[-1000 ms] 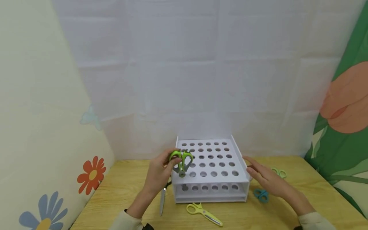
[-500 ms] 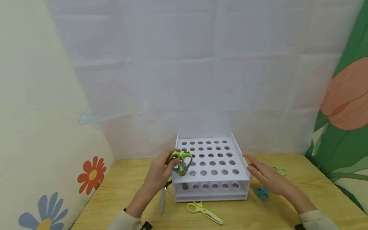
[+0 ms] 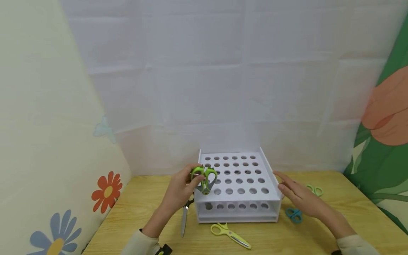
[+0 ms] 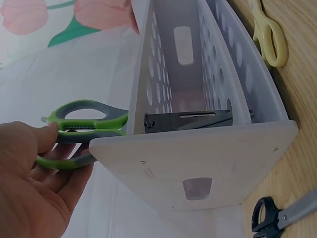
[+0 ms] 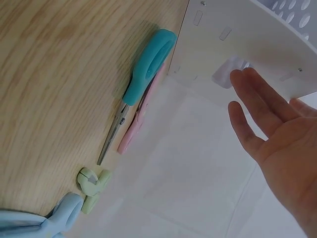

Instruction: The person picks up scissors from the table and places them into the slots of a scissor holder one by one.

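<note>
My left hand [image 3: 179, 187] grips the green-and-grey handles of a pair of kitchen scissors [image 3: 205, 181] at the front left of a white two-tier rack [image 3: 239, 199] with rows of round holes. In the left wrist view the scissors' dark blades [image 4: 173, 122] point down inside the rack, through the upper board and reaching the lower one. The handles stay above the top board. My right hand [image 3: 302, 199] is at the rack's right side, fingers extended and holding nothing; in the right wrist view its fingertips overlap the side panel [image 5: 218, 39] by a cut-out.
Yellow scissors [image 3: 231, 235] lie in front of the rack, black-handled scissors [image 3: 185, 216] to its left. On the right are teal scissors [image 3: 294, 215] and light green scissors [image 3: 315, 190]. Pink scissors [image 5: 133, 131] and light blue scissors [image 5: 62, 213] show in the right wrist view.
The head view has shifted slightly, so the scene sits a little further right in it. Both hands keep their places at the rack, the left still gripping the kitchen scissors.
</note>
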Available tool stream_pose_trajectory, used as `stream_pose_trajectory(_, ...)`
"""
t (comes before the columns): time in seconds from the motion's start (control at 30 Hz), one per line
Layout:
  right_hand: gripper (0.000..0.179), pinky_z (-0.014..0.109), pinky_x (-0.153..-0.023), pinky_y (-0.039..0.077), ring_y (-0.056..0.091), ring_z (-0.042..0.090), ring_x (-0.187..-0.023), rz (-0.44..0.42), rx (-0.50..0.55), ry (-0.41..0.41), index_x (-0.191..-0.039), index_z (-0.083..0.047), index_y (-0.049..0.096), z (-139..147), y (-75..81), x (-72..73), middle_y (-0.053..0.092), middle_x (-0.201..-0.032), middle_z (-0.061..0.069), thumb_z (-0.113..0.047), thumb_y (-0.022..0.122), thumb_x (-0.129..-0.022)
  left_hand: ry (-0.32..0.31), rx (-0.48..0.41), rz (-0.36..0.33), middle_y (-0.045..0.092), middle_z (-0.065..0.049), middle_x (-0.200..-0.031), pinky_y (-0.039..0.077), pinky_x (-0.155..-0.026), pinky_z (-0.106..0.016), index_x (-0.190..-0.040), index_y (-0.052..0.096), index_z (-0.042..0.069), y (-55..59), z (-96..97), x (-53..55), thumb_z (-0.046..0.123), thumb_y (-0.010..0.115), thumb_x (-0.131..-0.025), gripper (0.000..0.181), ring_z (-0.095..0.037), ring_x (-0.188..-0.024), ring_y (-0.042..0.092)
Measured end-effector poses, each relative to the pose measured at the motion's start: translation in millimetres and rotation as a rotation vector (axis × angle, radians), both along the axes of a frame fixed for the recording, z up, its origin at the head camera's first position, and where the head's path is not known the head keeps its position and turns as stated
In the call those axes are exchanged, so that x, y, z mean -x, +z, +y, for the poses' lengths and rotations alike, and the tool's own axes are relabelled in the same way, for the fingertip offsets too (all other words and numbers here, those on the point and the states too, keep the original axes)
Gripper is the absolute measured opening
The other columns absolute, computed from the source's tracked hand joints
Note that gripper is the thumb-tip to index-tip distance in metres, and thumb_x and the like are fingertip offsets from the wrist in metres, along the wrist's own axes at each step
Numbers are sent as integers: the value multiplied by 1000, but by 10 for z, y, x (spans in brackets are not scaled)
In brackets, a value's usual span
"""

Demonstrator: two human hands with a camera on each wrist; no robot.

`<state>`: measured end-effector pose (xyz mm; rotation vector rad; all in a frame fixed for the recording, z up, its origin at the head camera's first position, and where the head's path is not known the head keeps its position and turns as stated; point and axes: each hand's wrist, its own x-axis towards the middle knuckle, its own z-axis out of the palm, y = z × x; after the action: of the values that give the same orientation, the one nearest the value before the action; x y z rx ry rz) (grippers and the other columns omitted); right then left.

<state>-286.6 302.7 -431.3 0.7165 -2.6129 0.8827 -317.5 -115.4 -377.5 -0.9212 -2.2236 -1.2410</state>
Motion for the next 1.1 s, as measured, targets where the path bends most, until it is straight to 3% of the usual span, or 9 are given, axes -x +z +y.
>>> stream_pose_trajectory(0.3, 48, 66, -93, 45, 54, 47, -125, 18, 7, -1, -159, -16, 34, 24, -1, -11, 50, -148, 21, -22, 40, -112, -14, -73, -37, 71, 3, -112, 57, -82, -38, -127, 68, 14, 55, 25, -19, 29, 66, -101, 30, -19, -101, 71)
stream_pose_trajectory(0.57, 48, 65, -93, 46, 54, 46, -125, 12, 10, 16, -159, -17, 34, 26, -9, -2, 50, -149, 19, -21, 41, -112, 90, -87, -35, 70, 9, -119, 55, -86, -45, -124, 70, 21, 106, -18, -61, 36, 55, -107, 28, -12, -102, 68)
stream_pose_trajectory(0.77, 48, 65, -93, 46, 54, 45, -125, -4, 10, 12, -159, -16, 34, 18, -5, -8, 50, -149, 20, -23, 40, -112, 141, -110, 10, 71, 8, -116, 54, -87, -47, -120, 72, 14, 126, -74, -40, 34, 45, -110, 35, -13, -104, 66)
stream_pose_trajectory(0.93, 48, 65, -92, 47, 55, 45, -124, 5, 5, 7, -159, -17, 34, 12, 0, -3, 51, -148, 20, -22, 40, -112, 141, -146, 4, 72, 3, -113, 55, -81, -42, -120, 71, 6, 101, -119, -2, 31, 38, -112, 41, -17, -95, 68)
stream_pose_trajectory(1.1, 48, 64, -92, 47, 56, 44, -124, 6, 4, 6, -159, -16, 34, 20, -5, -3, 51, -147, 20, -22, 40, -112, 135, -174, -6, 72, -2, -114, 55, -81, -45, -118, 71, 8, 49, -175, 70, 30, 36, -113, 41, -23, -95, 69)
